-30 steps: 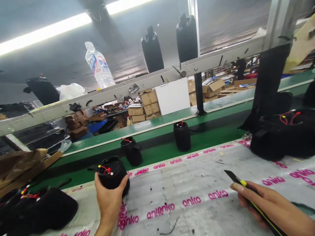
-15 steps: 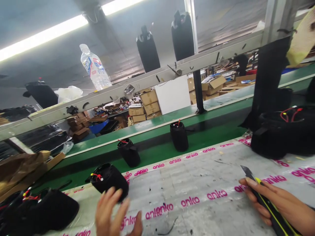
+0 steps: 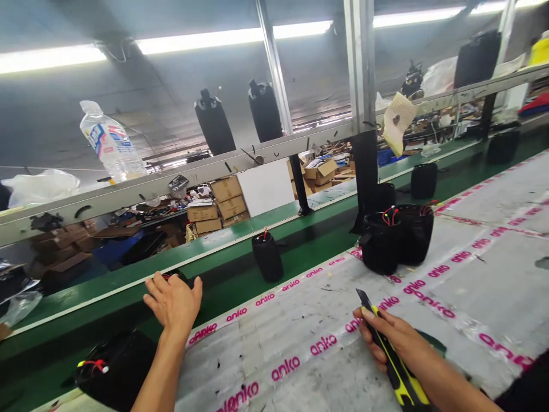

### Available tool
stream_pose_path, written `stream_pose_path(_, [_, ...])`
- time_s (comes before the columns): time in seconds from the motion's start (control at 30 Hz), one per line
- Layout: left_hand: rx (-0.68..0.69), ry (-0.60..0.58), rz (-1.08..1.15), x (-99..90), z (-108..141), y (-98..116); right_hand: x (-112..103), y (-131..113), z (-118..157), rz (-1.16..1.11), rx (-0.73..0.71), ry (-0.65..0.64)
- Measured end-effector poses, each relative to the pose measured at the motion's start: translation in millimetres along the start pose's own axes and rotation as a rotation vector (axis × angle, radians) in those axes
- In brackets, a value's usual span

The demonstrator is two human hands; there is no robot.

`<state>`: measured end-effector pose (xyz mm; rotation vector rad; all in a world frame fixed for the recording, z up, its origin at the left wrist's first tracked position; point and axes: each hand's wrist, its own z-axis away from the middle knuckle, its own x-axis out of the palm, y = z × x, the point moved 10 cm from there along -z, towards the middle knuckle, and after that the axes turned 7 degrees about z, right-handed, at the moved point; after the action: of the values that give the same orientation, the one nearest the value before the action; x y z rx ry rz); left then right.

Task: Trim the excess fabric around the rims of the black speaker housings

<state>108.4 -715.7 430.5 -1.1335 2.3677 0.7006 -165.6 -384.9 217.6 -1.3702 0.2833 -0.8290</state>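
Note:
My left hand (image 3: 174, 303) reaches over the green belt (image 3: 223, 289) with its fingers spread, at a black cylinder that it mostly covers; whether they touch I cannot tell. My right hand (image 3: 392, 337) is closed around a yellow and black utility knife (image 3: 394, 366), its blade out and pointing up and away. Below my left forearm, a black cylinder (image 3: 124, 366) with red and yellow wires lies tilted at the table's edge. Another black cylinder (image 3: 267, 257) stands on the belt. Two wider ones (image 3: 380, 246) stand side by side beyond the knife.
Pink-lettered tape crosses the grey table (image 3: 300, 326). Above the belt runs a metal rail (image 3: 206, 183) bearing a plastic bottle (image 3: 112, 143) and black cylinders (image 3: 215, 126). A dark upright post (image 3: 364, 171) stands at the belt. Cardboard boxes (image 3: 227, 197) are behind.
The camera view has swung to the right. My left hand has moved from beside the tilted cylinder at the table's edge out to the cylinder on the belt. My right hand still holds the knife.

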Motion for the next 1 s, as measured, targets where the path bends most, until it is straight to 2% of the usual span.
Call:
stream_pose_path(0.23, [-0.158,-0.064,0.266,8.0,6.1,-10.8,-1.0,3.2,-3.6,0.023,-0.009,-0.001])
stream_pose_path(0.37, [-0.234,-0.134,0.577,-3.5,3.6,-3.8,-2.8,6.8,-9.5,0.035,-0.004,0.0])
stream_pose_path(0.43, [-0.251,-0.258,0.801,-5.5,12.8,12.8,0.6,6.3,-9.0,0.059,0.014,-0.001])
stream_pose_path(0.53, [-0.299,-0.565,1.138,0.4,49.9,54.6,16.8,-2.9,1.8,0.078,0.012,-0.003])
stream_pose_path(0.6, [-0.351,-0.729,1.287,1.3,80.0,81.9,34.6,-15.4,14.2,0.08,-0.053,-0.012])
stream_pose_path(0.7, [-0.444,-0.9,1.533,-3.5,113.6,116.5,57.3,-26.7,32.6,0.171,-0.14,0.008])
stream_pose_path(0.77, [-0.497,-0.958,1.66,-8.8,124.2,132.0,69.5,-20.5,40.8,0.223,-0.118,-0.012])
stream_pose_path(0.87, [-0.558,-0.957,1.734,-13.2,130.6,142.0,81.8,-4.3,49.3,0.213,-0.048,-0.061])
stream_pose_path(1.0, [-0.763,-0.881,1.745,-3.0,149.4,135.9,80.5,-7.0,57.4,0.234,-0.119,0.059])
